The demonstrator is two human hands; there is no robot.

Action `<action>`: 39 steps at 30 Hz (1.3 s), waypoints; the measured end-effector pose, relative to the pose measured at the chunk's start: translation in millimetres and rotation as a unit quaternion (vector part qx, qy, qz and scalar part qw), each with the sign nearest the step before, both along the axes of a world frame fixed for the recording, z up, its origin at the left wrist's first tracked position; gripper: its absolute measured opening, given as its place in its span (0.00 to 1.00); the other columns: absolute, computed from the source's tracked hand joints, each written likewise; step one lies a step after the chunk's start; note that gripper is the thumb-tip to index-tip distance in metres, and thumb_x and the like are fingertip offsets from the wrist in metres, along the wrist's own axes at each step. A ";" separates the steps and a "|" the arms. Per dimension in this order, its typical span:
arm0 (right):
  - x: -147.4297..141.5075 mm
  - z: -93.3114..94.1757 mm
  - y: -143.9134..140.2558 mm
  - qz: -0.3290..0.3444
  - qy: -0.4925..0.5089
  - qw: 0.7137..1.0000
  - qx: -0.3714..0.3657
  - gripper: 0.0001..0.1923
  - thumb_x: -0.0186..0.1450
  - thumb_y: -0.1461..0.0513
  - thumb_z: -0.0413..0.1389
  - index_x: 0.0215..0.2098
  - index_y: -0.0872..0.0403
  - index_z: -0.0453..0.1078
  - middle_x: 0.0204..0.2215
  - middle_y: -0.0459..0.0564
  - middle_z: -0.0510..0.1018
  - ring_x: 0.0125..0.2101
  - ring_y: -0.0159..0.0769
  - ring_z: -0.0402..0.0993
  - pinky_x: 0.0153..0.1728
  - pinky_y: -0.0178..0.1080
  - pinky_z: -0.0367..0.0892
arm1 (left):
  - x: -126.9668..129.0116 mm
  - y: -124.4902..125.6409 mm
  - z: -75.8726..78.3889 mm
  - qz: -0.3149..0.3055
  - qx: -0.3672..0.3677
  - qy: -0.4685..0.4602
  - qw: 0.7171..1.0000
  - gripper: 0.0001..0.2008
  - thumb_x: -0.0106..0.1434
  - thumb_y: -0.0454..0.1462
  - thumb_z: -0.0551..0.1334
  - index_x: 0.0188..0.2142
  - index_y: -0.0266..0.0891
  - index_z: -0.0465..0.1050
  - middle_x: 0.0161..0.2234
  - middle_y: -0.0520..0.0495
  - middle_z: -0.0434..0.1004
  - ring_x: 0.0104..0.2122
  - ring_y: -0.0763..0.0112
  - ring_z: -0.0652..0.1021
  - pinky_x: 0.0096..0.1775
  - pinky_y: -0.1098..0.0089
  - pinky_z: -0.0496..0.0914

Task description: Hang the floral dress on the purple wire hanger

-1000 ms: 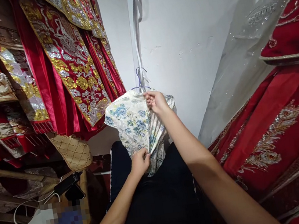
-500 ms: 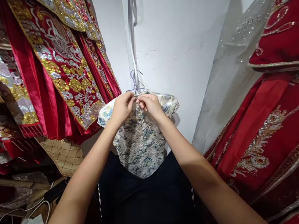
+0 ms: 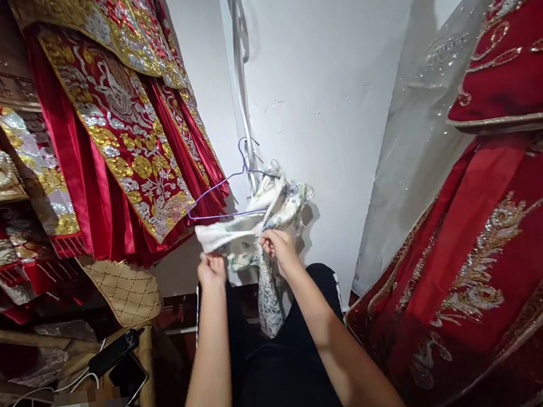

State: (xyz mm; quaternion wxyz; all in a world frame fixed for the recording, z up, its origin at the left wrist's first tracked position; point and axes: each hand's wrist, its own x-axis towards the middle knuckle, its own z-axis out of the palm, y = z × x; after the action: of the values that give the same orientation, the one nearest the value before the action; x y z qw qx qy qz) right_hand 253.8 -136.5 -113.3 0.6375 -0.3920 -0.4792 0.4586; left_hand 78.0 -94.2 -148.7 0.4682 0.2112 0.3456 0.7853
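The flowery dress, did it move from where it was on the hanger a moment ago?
Yes. The flowery dress has slid down, baring the hanger on the red-robe side, bunched in both hands.

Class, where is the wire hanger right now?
Head view, centre: the wire hanger hangs by the white wall, half out of the floral garment, right of the red embroidered robes.

There is just one camera, and it sits on the person's head. It looks forward and down, very close to both arms, which reach up from the bottom of the frame. It faces a white wall [image 3: 336,86] in the middle, with red robes [image 3: 103,119] crowding the upper left and right.
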 end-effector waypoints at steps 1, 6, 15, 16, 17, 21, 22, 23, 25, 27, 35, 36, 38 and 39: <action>-0.7 -7.8 -5.6 -0.006 0.008 1.000 -0.008 0.13 0.57 0.54 0.55 0.19 0.52 0.67 0.12 0.43 0.63 0.14 0.28 0.53 0.17 0.35 0.46 | 13.4 -5.8 -18.1 -0.016 -0.008 0.003 1.000 0.14 0.65 0.33 0.59 0.23 0.40 0.59 0.18 0.55 0.61 0.21 0.75 0.70 0.30 0.73 0.69; 16.2 -50.4 -21.7 -0.028 0.012 0.999 -0.042 0.14 0.58 0.53 0.56 0.19 0.50 0.65 0.12 0.42 0.60 0.15 0.30 0.51 0.18 0.37 0.47 | 46.4 -15.7 -36.0 -0.067 0.018 0.015 0.997 0.09 0.61 0.38 0.65 0.29 0.38 0.67 0.27 0.52 0.72 0.27 0.77 0.75 0.34 0.75 0.69; 19.3 -31.7 -5.5 -0.022 0.017 0.999 0.028 0.26 0.65 0.39 0.50 0.37 0.51 0.75 0.29 0.50 0.78 0.32 0.40 0.75 0.30 0.39 0.70 | 74.8 -44.6 55.4 -0.140 0.282 0.345 0.884 0.09 0.67 0.43 0.61 0.40 0.41 0.74 0.43 0.44 0.79 0.49 0.61 0.77 0.51 0.64 0.69; 15.2 -24.1 -6.3 0.008 0.039 0.998 0.042 0.28 0.66 0.39 0.48 0.43 0.50 0.75 0.34 0.52 0.80 0.38 0.42 0.77 0.34 0.40 0.73 | 78.7 -46.4 62.2 -0.136 0.301 0.395 0.857 0.09 0.68 0.43 0.60 0.40 0.41 0.74 0.43 0.44 0.78 0.50 0.60 0.76 0.53 0.63 0.68; 11.9 -16.6 -8.0 0.035 0.062 0.996 0.054 0.30 0.67 0.38 0.47 0.48 0.50 0.74 0.38 0.52 0.81 0.42 0.43 0.78 0.37 0.41 0.74 | 80.4 -46.6 68.0 -0.126 0.313 0.436 0.834 0.10 0.69 0.43 0.59 0.41 0.40 0.75 0.44 0.43 0.78 0.50 0.60 0.76 0.54 0.62 0.67; 13.5 10.2 -15.1 0.153 0.023 0.984 0.083 0.27 0.61 0.47 0.60 0.54 0.50 0.71 0.41 0.52 0.80 0.43 0.44 0.78 0.39 0.40 0.73 | 63.6 -36.6 78.8 -0.096 0.303 0.498 0.807 0.11 0.70 0.44 0.57 0.42 0.40 0.74 0.42 0.44 0.77 0.46 0.62 0.76 0.52 0.63 0.68; 16.6 16.3 -14.7 0.168 -0.019 0.981 0.096 0.26 0.57 0.52 0.64 0.52 0.51 0.72 0.38 0.50 0.80 0.40 0.43 0.77 0.39 0.40 0.72 | 55.7 -34.5 77.5 -0.107 0.297 0.492 0.812 0.12 0.70 0.44 0.57 0.44 0.40 0.73 0.43 0.43 0.77 0.46 0.62 0.76 0.51 0.64 0.69; 20.0 22.5 -12.6 0.167 -0.064 0.977 0.117 0.23 0.53 0.57 0.66 0.47 0.51 0.74 0.36 0.49 0.80 0.37 0.41 0.77 0.38 0.39 0.71 | 47.4 -33.5 74.3 -0.127 0.293 0.482 0.816 0.13 0.70 0.45 0.56 0.48 0.41 0.71 0.45 0.43 0.76 0.46 0.62 0.76 0.50 0.65 0.70; 25.9 36.5 -3.3 0.119 -0.139 0.968 0.174 0.13 0.51 0.63 0.64 0.35 0.53 0.74 0.30 0.46 0.78 0.32 0.38 0.74 0.37 0.38 0.69 | 30.8 -35.7 63.3 -0.187 0.282 0.478 0.810 0.17 0.69 0.45 0.57 0.53 0.42 0.68 0.48 0.43 0.76 0.48 0.61 0.76 0.50 0.65 0.70; 29.9 51.8 12.2 0.035 -0.175 0.957 0.230 0.04 0.53 0.65 0.59 0.28 0.53 0.73 0.28 0.47 0.77 0.32 0.37 0.72 0.38 0.38 0.69 | 14.7 -41.7 48.3 -0.257 0.260 0.522 0.771 0.18 0.66 0.46 0.61 0.52 0.42 0.71 0.45 0.44 0.78 0.45 0.59 0.77 0.48 0.65 0.71; 46.7 51.7 88.5 -0.072 -0.220 0.963 0.139 0.09 0.58 0.63 0.56 0.36 0.53 0.76 0.32 0.49 0.80 0.33 0.37 0.74 0.38 0.38 0.69 | -56.0 -42.6 24.6 -0.206 0.173 0.705 0.656 0.07 0.55 0.44 0.70 0.29 0.46 0.76 0.20 0.50 0.72 0.19 0.65 0.71 0.25 0.70 0.61; 51.3 44.8 92.6 -0.067 -0.237 0.961 0.126 0.07 0.57 0.63 0.56 0.33 0.54 0.75 0.30 0.49 0.80 0.34 0.38 0.75 0.39 0.38 0.69 | -64.8 -37.5 27.8 -0.179 0.167 0.710 0.660 0.07 0.54 0.43 0.70 0.29 0.47 0.76 0.19 0.50 0.71 0.18 0.65 0.70 0.24 0.71 0.59; 62.8 34.8 94.7 -0.055 -0.258 0.956 0.127 0.05 0.56 0.65 0.56 0.28 0.54 0.75 0.28 0.49 0.80 0.35 0.39 0.76 0.41 0.40 0.70 | -80.3 -25.6 36.2 -0.138 0.140 0.730 0.654 0.05 0.54 0.41 0.69 0.27 0.46 0.75 0.18 0.51 0.68 0.17 0.66 0.67 0.24 0.71 0.59; 69.5 32.8 93.4 -0.049 -0.261 0.955 0.134 0.06 0.54 0.66 0.56 0.27 0.54 0.75 0.28 0.49 0.81 0.35 0.39 0.76 0.41 0.40 0.69 | -86.7 -19.3 41.2 -0.133 0.123 0.747 0.639 0.05 0.54 0.40 0.68 0.26 0.46 0.74 0.18 0.50 0.68 0.17 0.66 0.67 0.25 0.70 0.60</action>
State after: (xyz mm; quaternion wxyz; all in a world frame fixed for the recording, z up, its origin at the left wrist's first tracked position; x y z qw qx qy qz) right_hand 323.4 -43.0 -80.5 0.5588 -0.4322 -0.6660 0.2398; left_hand -8.8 -113.5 -107.5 0.1191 0.8255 0.4459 0.3248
